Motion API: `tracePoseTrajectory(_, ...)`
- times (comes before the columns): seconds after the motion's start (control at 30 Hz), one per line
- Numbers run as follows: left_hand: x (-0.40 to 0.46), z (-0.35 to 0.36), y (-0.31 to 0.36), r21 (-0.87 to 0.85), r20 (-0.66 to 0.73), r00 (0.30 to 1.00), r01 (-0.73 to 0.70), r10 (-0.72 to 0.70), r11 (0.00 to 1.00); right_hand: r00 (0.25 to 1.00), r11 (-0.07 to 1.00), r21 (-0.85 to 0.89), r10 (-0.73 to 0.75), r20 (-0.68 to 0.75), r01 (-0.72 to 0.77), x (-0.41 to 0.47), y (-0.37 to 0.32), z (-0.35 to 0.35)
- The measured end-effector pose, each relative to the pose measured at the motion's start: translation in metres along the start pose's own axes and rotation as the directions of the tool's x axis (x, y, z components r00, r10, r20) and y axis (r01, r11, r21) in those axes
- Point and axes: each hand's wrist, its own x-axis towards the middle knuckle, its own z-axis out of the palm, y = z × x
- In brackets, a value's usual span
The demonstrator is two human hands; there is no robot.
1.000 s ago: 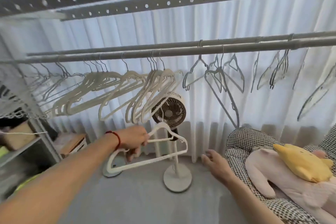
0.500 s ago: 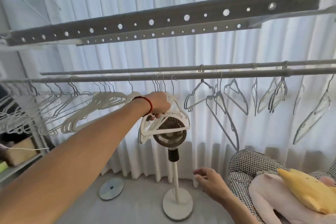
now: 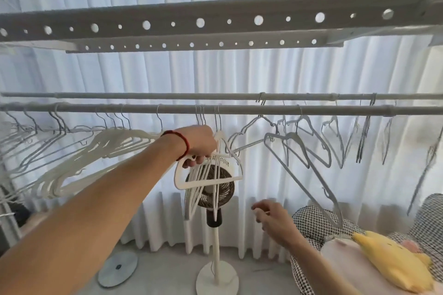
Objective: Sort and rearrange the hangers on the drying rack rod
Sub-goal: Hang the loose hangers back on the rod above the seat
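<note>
We see left hand (image 3: 197, 145) gripping white hanger (image 3: 208, 176) just under rod (image 3: 239, 109) (white cluster crowds its left). Right hand (image 3: 273, 218) low, fingers relaxed, holding nothing; grey hangers (image 3: 302, 141) hang above it.

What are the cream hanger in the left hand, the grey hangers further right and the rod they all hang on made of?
The cream hanger looks like moulded plastic: thick, flat, matte arms with a thin metal hook. The grey hangers seem thinner, with a dull surface, perhaps flocked or coated plastic; it is hard to tell. The rod appears to be a painted or coated metal tube, smooth and grey. The left hand grips the cream hanger.
</note>
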Motion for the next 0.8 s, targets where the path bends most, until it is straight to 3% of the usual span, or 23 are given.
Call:
tracePoseTrajectory(0.1,0.009,-0.004,-0.013,0.031,-0.022,1.000,-0.020,0.021,0.999,0.982,0.999,0.035,0.019,-0.186,-0.013,0.029,-0.026,0.002)
tracePoseTrajectory(0.2,0.015,-0.002,-0.023,0.044,0.050,0.999,-0.002,0.000,0.999,0.951,0.996,0.092,0.019,-0.308,0.010,0.061,-0.057,-0.005)
tracePoseTrajectory(0.33,0.014,0.005,-0.021,0.130,0.026,0.999,0.016,-0.020,0.991,0.966,0.960,0.259,0.157,-0.204,-0.102,0.116,-0.080,-0.018)
tracePoseTrajectory(0.47,0.011,0.012,-0.016,0.265,0.009,0.999,0.035,-0.039,0.964,0.943,0.823,0.488,0.332,0.001,-0.290,0.167,-0.088,-0.024)
tracePoseTrajectory(0.67,0.010,0.009,-0.012,0.282,0.006,0.995,0.091,-0.097,0.955,0.918,0.799,0.451,0.348,0.192,-0.397,0.220,-0.102,-0.019)
tracePoseTrajectory(0.8,0.009,0.006,-0.011,0.252,-0.013,0.990,0.138,-0.139,0.958,0.935,0.819,0.453,0.322,0.146,-0.353,0.244,-0.112,-0.010)
